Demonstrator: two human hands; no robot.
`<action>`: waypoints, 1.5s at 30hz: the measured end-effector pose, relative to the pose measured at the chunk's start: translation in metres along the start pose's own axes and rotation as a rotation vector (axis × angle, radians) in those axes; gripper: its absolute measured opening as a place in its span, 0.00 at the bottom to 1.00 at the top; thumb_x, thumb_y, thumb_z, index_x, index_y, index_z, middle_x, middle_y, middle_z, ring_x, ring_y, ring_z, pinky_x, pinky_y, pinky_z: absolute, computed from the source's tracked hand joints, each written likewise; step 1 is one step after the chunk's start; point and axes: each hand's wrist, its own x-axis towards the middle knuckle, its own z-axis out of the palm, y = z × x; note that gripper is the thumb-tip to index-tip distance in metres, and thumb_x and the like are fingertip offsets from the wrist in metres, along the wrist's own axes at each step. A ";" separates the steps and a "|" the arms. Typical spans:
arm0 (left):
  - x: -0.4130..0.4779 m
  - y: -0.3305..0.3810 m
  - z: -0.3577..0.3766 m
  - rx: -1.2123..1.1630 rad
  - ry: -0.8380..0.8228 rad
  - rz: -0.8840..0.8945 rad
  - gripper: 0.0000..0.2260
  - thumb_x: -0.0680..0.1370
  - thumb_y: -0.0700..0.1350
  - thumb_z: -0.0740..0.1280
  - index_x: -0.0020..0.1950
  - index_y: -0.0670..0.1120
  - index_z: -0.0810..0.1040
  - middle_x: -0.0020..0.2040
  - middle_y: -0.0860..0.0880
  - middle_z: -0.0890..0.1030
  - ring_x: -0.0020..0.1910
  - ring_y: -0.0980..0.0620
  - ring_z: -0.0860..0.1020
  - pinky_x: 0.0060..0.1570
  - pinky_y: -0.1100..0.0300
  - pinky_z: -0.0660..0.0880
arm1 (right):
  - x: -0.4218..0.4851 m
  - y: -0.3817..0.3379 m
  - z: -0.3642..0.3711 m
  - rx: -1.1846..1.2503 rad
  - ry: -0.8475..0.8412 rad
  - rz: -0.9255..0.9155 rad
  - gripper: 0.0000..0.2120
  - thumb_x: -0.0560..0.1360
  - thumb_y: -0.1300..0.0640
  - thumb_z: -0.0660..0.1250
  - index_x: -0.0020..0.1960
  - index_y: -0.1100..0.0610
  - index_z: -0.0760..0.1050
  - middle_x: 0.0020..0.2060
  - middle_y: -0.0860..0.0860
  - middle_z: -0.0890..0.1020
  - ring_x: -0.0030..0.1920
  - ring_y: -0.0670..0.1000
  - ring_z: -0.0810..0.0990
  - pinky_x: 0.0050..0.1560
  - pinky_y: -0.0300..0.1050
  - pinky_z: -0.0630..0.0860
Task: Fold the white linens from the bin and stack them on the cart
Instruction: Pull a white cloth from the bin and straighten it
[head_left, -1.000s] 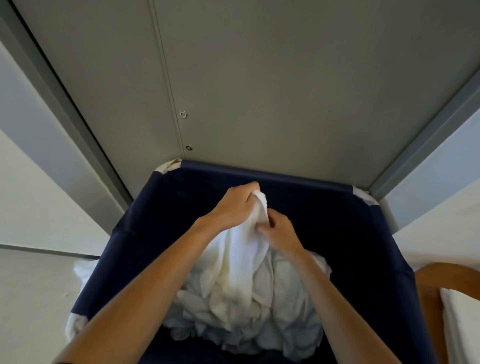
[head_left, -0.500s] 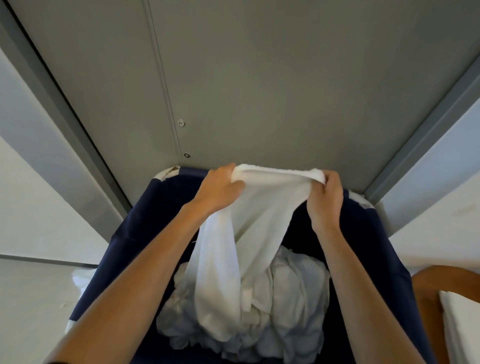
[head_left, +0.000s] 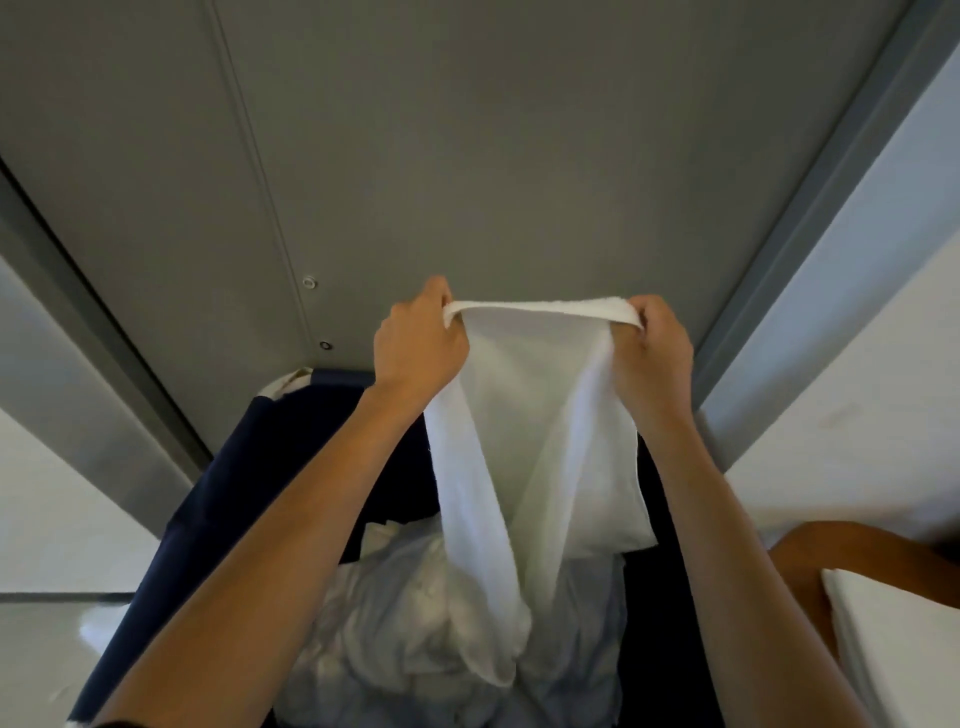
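A: What are the hands doing?
B: The left hand (head_left: 421, 340) and right hand (head_left: 652, 345) each pinch a top corner of a white towel (head_left: 530, 441).
A: Where is it?
B: It hangs over the blue bin (head_left: 270, 467), above more linens (head_left: 395, 613). Its bottom end maybe touches them.

Nothing to read here.

Scanning now: the white linen (head_left: 540, 415) held up mid-frame is plain cloth with no tag or print showing. The navy bin (head_left: 249, 467) below it shows bare fabric, and the grey panel (head_left: 467, 156) across the top carries only two small round fasteners, no lettering. The folded white stack (head_left: 898, 634) at lower right shows no mark either.
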 end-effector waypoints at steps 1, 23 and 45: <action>-0.003 -0.003 0.003 0.016 0.007 -0.015 0.02 0.80 0.41 0.60 0.47 0.44 0.69 0.33 0.50 0.72 0.31 0.49 0.70 0.28 0.57 0.62 | -0.003 0.008 0.001 -0.055 -0.046 0.014 0.06 0.80 0.60 0.58 0.44 0.57 0.71 0.34 0.46 0.73 0.33 0.41 0.70 0.31 0.27 0.66; -0.048 0.000 0.041 -0.246 -0.415 0.091 0.08 0.81 0.42 0.59 0.42 0.42 0.67 0.34 0.52 0.71 0.31 0.54 0.68 0.30 0.66 0.65 | -0.035 0.017 0.036 -0.005 -0.261 -0.112 0.14 0.78 0.60 0.64 0.34 0.59 0.67 0.26 0.47 0.68 0.27 0.43 0.66 0.30 0.32 0.66; -0.047 -0.025 0.041 -0.510 -0.631 -0.172 0.14 0.77 0.32 0.58 0.55 0.40 0.80 0.48 0.45 0.83 0.44 0.50 0.84 0.45 0.54 0.83 | -0.067 0.052 0.058 0.001 -0.558 0.077 0.11 0.80 0.62 0.60 0.39 0.55 0.73 0.28 0.44 0.73 0.25 0.38 0.70 0.27 0.30 0.65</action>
